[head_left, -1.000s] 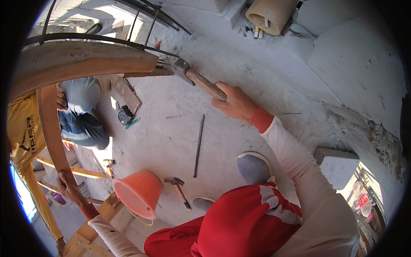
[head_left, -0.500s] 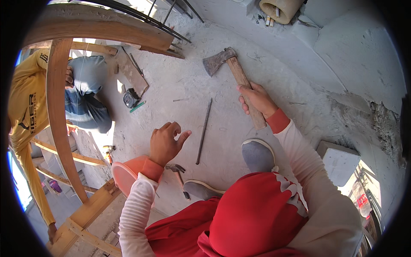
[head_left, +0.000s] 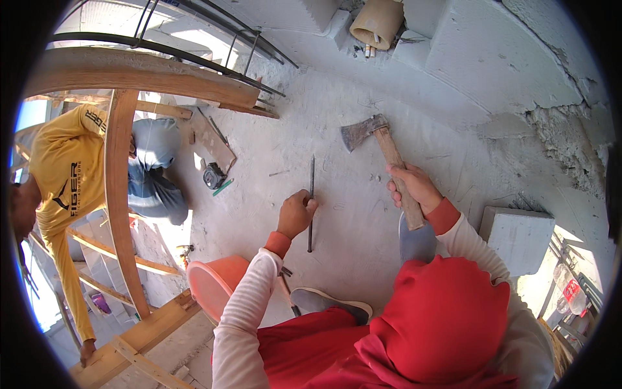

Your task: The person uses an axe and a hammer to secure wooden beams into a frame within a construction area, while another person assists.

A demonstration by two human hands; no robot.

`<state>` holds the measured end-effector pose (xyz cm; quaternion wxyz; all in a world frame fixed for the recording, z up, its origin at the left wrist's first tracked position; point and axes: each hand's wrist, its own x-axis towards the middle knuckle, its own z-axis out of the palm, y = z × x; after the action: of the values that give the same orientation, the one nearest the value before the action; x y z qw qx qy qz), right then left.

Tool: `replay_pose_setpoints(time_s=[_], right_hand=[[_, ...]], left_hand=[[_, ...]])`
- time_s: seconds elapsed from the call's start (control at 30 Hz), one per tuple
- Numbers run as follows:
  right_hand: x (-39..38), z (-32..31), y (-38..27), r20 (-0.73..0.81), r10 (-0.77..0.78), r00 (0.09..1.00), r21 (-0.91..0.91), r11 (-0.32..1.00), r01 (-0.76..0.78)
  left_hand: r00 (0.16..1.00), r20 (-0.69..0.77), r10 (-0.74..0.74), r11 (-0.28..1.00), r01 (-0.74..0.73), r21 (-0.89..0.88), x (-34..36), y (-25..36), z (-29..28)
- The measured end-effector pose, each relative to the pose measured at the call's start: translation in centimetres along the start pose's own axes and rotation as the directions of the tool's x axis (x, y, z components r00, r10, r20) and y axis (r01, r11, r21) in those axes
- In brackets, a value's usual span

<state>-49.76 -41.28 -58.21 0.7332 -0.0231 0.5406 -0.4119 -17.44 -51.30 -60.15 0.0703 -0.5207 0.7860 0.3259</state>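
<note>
My left hand [head_left: 297, 214] is closed around the middle of a thin dark metal rod [head_left: 312, 172] over the concrete floor; the rod's ends show above and below the fingers. My right hand [head_left: 416, 188] grips the wooden handle of an axe [head_left: 391, 146], its rusty grey head pointing away and to the left. A claw hammer [head_left: 285, 288], partly hidden by my left forearm, lies beside my shoe. Next to that forearm is an orange plastic bucket [head_left: 210, 288].
At the left, a person in a yellow shirt [head_left: 71, 162] crouches behind a wooden frame [head_left: 118, 207]. A tape measure [head_left: 213, 176] and green pencil [head_left: 223, 187] lie on the floor [head_left: 259, 142]. Steel bars [head_left: 214, 29] run overhead at upper left. A pale block [head_left: 518, 236] stands right.
My left hand has reached right and closed on the metal rod, which has shifted. My right hand still holds the axe. The view has tilted somewhat, showing more of the person in yellow.
</note>
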Motion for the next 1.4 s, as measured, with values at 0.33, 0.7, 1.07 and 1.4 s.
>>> replay_pose_setpoints(time_s=[0.33,0.7,1.07,1.4], right_hand=[[0.4,-1.1,-0.1,0.095,0.106,0.99,0.037,0.993,-0.11],[0.1,-3.2,-2.0,0.06,0.165,0.984,-0.055,0.985,-0.162],[-0.4,-2.2,-1.2,0.028,0.154,0.988,-0.04,0.987,-0.153],[-0.6,-1.7,-1.4,-0.005,0.144,0.99,-0.06,0.988,-0.144]], left_hand=[[0.93,0.152,-0.335,0.086,0.191,-0.978,10.5,9.9,-2.9],[0.66,-0.093,-0.745,-0.009,-0.149,-0.989,18.3,10.0,-3.6],[0.639,-0.134,-0.757,0.023,-0.178,-0.984,19.9,6.9,-2.8],[0.616,-0.076,-0.784,-0.1,-0.247,-0.964,21.4,7.6,-4.2]])
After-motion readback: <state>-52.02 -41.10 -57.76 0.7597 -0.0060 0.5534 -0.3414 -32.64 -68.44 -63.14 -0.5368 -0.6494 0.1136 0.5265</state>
